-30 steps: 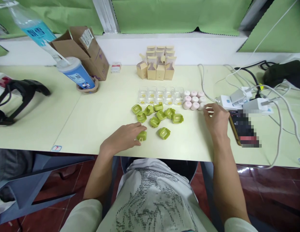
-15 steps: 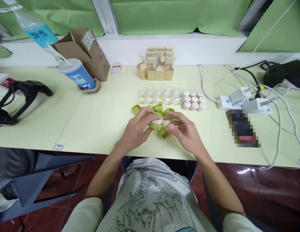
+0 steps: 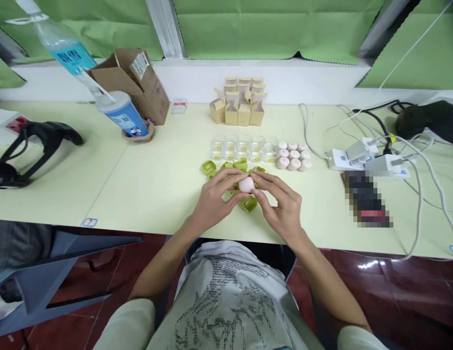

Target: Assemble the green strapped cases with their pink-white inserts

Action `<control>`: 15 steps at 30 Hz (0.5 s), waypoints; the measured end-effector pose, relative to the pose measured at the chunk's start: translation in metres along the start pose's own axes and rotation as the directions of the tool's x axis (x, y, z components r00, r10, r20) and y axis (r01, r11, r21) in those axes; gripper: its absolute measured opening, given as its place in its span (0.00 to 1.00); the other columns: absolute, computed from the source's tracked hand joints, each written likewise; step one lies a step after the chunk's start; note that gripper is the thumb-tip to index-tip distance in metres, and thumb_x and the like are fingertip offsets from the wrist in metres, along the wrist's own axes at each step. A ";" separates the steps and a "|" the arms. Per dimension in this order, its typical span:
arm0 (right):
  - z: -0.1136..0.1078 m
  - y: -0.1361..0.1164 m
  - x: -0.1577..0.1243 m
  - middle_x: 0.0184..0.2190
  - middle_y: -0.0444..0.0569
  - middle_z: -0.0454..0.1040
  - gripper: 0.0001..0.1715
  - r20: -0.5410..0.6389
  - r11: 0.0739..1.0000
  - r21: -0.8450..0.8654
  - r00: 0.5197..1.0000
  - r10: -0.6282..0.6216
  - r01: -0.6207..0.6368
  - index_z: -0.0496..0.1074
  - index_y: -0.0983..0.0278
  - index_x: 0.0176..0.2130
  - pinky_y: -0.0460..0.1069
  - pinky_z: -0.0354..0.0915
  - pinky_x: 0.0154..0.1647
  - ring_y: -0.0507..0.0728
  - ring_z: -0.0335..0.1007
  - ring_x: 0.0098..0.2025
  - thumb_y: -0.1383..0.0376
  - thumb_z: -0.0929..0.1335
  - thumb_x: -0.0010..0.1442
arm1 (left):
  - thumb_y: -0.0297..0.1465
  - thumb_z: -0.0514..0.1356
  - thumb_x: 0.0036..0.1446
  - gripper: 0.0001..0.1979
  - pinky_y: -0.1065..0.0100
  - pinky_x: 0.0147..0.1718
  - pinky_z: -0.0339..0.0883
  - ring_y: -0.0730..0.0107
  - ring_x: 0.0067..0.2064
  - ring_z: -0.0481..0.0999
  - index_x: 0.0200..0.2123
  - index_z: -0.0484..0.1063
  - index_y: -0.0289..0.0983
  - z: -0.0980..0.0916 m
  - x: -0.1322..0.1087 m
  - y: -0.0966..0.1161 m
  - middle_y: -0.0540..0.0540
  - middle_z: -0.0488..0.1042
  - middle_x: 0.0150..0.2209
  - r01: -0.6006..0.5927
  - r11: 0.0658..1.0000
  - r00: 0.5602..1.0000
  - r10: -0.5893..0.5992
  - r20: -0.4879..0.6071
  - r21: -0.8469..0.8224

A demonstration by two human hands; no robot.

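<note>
Both hands meet over the table around a small pale pink rounded piece (image 3: 246,184). My left hand (image 3: 219,197) pinches it from the left with thumb and fingers. From the other side, the thumb and fingertips of my right hand (image 3: 280,201) close on it too. Small green plastic cases lie around and beneath the hands, among them an open case (image 3: 208,167) at the left and another green case (image 3: 249,204) just below the fingers. Whether a green case is under the pink piece is hidden by my fingers.
Behind the hands stand a clear plastic tray (image 3: 244,148), several pink-white cylindrical pieces (image 3: 294,154) and small open cardboard boxes (image 3: 244,114). On the right are a power strip (image 3: 339,159), cables and a blurred-out dark object (image 3: 367,199). A blue tub (image 3: 126,116) and brown carton (image 3: 149,92) stand left.
My right hand has moved in from the right and now grips the pink piece together with my left hand. The green case seen under the piece earlier is no longer clearly visible. The view shifted slightly.
</note>
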State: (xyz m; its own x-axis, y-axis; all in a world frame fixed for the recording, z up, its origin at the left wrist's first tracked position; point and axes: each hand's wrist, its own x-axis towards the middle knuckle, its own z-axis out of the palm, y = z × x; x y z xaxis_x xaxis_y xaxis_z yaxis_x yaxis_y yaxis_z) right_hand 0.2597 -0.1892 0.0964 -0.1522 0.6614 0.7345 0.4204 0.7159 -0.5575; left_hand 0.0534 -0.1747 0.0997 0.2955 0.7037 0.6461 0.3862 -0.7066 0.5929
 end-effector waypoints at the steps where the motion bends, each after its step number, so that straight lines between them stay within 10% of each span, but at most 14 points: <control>1: 0.002 0.000 -0.001 0.58 0.56 0.85 0.24 -0.018 1.000 -0.017 1.000 -0.016 0.015 0.81 0.56 0.64 0.60 0.82 0.62 0.63 0.85 0.60 0.72 0.74 0.72 | 0.40 0.71 0.69 0.23 0.56 0.54 0.86 0.59 0.57 0.84 0.64 0.78 0.45 0.001 -0.001 0.001 0.41 0.80 0.56 -0.022 0.999 1.000 0.022 0.001 0.045; 9: 0.011 0.002 -0.004 0.52 0.55 0.86 0.13 -0.023 0.999 -0.003 0.999 0.034 -0.034 0.83 0.58 0.55 0.61 0.84 0.56 0.62 0.86 0.54 0.70 0.71 0.75 | 0.35 0.71 0.70 0.15 0.60 0.51 0.83 0.62 0.50 0.85 0.57 0.79 0.41 0.007 0.000 -0.003 0.43 0.83 0.50 -0.177 0.954 0.977 0.201 -0.076 0.241; 15: 0.017 0.007 -0.011 0.58 0.62 0.84 0.24 -0.007 0.962 -0.213 0.984 -0.176 0.171 0.75 0.62 0.66 0.61 0.84 0.58 0.65 0.85 0.59 0.75 0.69 0.74 | 0.31 0.69 0.71 0.13 0.59 0.52 0.84 0.62 0.52 0.85 0.56 0.77 0.40 0.008 -0.001 0.000 0.43 0.82 0.50 -0.150 0.962 0.983 0.170 -0.071 0.227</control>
State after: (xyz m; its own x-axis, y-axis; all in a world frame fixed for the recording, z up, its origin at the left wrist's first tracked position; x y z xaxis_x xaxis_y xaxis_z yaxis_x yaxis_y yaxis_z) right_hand 0.2494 -0.1881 0.0781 -0.2179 0.5231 0.8239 0.5693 0.7538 -0.3281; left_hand 0.0605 -0.1749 0.0956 0.2940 0.5662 0.7700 0.5258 -0.7686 0.3644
